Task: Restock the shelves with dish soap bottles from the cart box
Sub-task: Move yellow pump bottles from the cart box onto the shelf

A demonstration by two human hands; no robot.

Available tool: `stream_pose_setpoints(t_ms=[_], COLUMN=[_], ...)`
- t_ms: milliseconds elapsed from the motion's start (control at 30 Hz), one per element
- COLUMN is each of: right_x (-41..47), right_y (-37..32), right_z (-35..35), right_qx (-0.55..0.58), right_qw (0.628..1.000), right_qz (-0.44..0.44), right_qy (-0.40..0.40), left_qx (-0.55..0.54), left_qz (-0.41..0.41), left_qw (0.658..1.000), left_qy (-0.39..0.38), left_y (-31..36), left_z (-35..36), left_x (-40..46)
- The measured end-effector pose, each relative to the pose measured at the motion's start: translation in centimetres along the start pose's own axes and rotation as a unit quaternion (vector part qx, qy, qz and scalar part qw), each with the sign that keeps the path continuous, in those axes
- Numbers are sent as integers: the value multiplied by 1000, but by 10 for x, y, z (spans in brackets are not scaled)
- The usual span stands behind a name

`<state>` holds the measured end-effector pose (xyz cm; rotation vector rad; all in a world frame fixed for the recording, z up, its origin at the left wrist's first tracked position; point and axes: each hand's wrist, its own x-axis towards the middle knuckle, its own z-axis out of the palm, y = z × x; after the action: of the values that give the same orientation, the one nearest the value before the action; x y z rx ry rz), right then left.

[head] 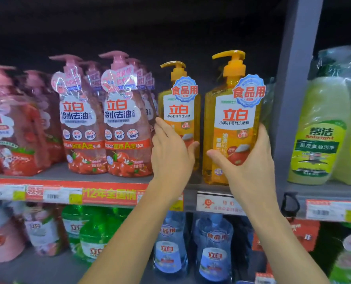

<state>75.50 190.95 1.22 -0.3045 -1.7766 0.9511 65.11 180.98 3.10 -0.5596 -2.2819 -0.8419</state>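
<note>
- Left hand (pixel 171 152) grasping rear orange bottle (pixel 179 111) on shelf (pixel 72 177).
- Right hand (pixel 250 162) grasping front orange bottle (pixel 232 124), upright beside it.

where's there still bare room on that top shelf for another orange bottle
Bare shelf shows in front of the pink bottles at left. Crowded: the two orange bottles stand close, both hands on them, right one near the post.

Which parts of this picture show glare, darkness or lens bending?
Head view: glare streaks the plastic wrap on the pink bottles; the space above the bottles is dark; the grey upright leans from wide-angle bending; the orange bottles are sharp.
</note>
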Motion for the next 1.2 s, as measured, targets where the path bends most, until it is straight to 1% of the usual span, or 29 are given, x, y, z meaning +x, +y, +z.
stream_pose_setpoints(t_ms=[200, 400, 633, 800, 900, 1067, 1200], right_x=[1, 2, 3, 3, 3, 2, 2], right_y=[3, 6, 6, 6, 6, 6, 3], right_z=[-1, 0, -2, -5, -6, -8, -9], right_qx=[-6, -18, -31, -52, -68, -89, -96], right_qw=[1000, 999, 999, 997, 995, 993, 992], right_qz=[-5, -3, -2, -1, -4, -7, 3], right_qy=[-8, -29, -41, -64, -70, -74, -80], left_qx=[25, -31, -32, -25, -20, 4, 43], left_qz=[-2, -27, -36, -40, -41, -41, -33], left_qw=[1000, 999, 998, 997, 997, 997, 995], left_qy=[-2, -25, -45, -65, -63, -60, -85], left_y=[-2, -4, -8, -8, -8, -11, -10], left_z=[19, 35, 52, 59, 65, 71, 59], left_x=[25, 47, 66, 77, 79, 81, 81])
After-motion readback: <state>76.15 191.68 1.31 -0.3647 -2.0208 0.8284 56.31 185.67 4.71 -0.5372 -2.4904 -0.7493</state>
